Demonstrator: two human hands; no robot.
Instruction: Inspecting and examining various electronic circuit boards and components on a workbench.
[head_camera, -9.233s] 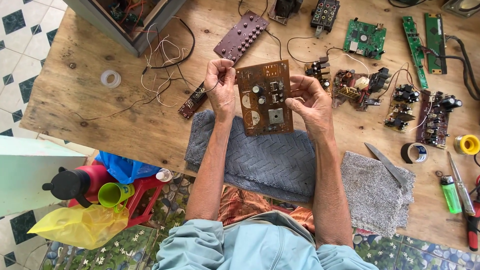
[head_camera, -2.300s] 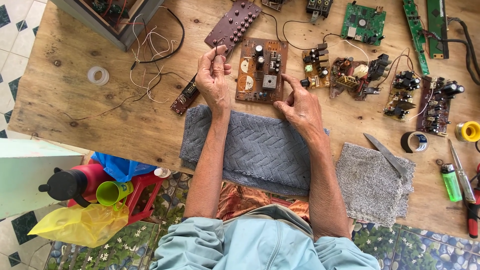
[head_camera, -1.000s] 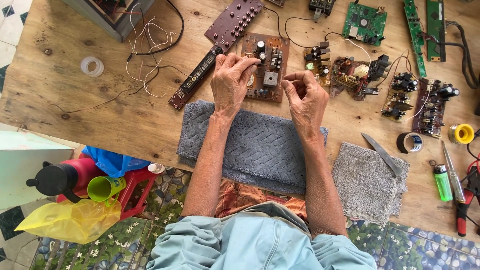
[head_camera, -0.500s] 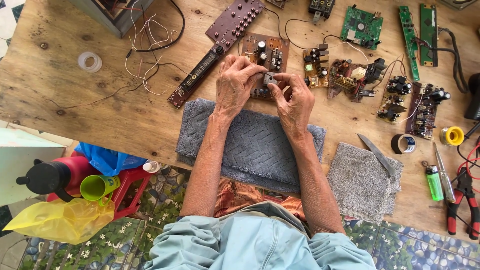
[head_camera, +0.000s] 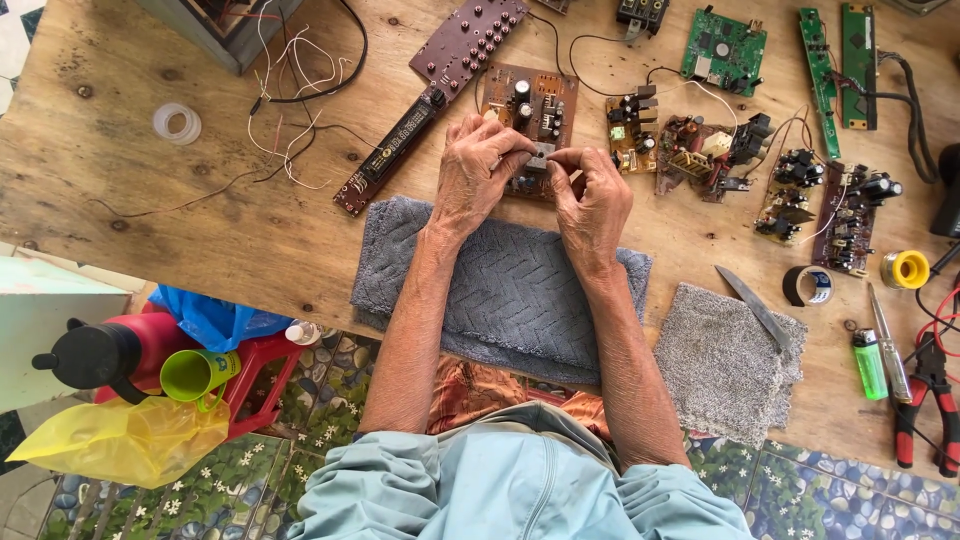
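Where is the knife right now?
The knife lies on the wooden table to the person's right, its blade overlapping the small grey cloth, beside the roll of tape.

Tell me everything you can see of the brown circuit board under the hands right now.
The brown circuit board lies flat on the wooden table, just beyond the grey towel. It is rectangular, studded with dark cylindrical capacitors and a metal part. Both the left hand and right hand pinch a small component at its near edge, hiding that part.

Worn wooden plank table (head_camera: 150, 230) spread with electronics parts

A folded grey towel (head_camera: 500, 290) lies under the hands (head_camera: 480, 185); the brown circuit board (head_camera: 530, 110) beyond them; knife (head_camera: 755, 305), black tape roll (head_camera: 808, 285) and green lighter (head_camera: 868, 365) to their right.
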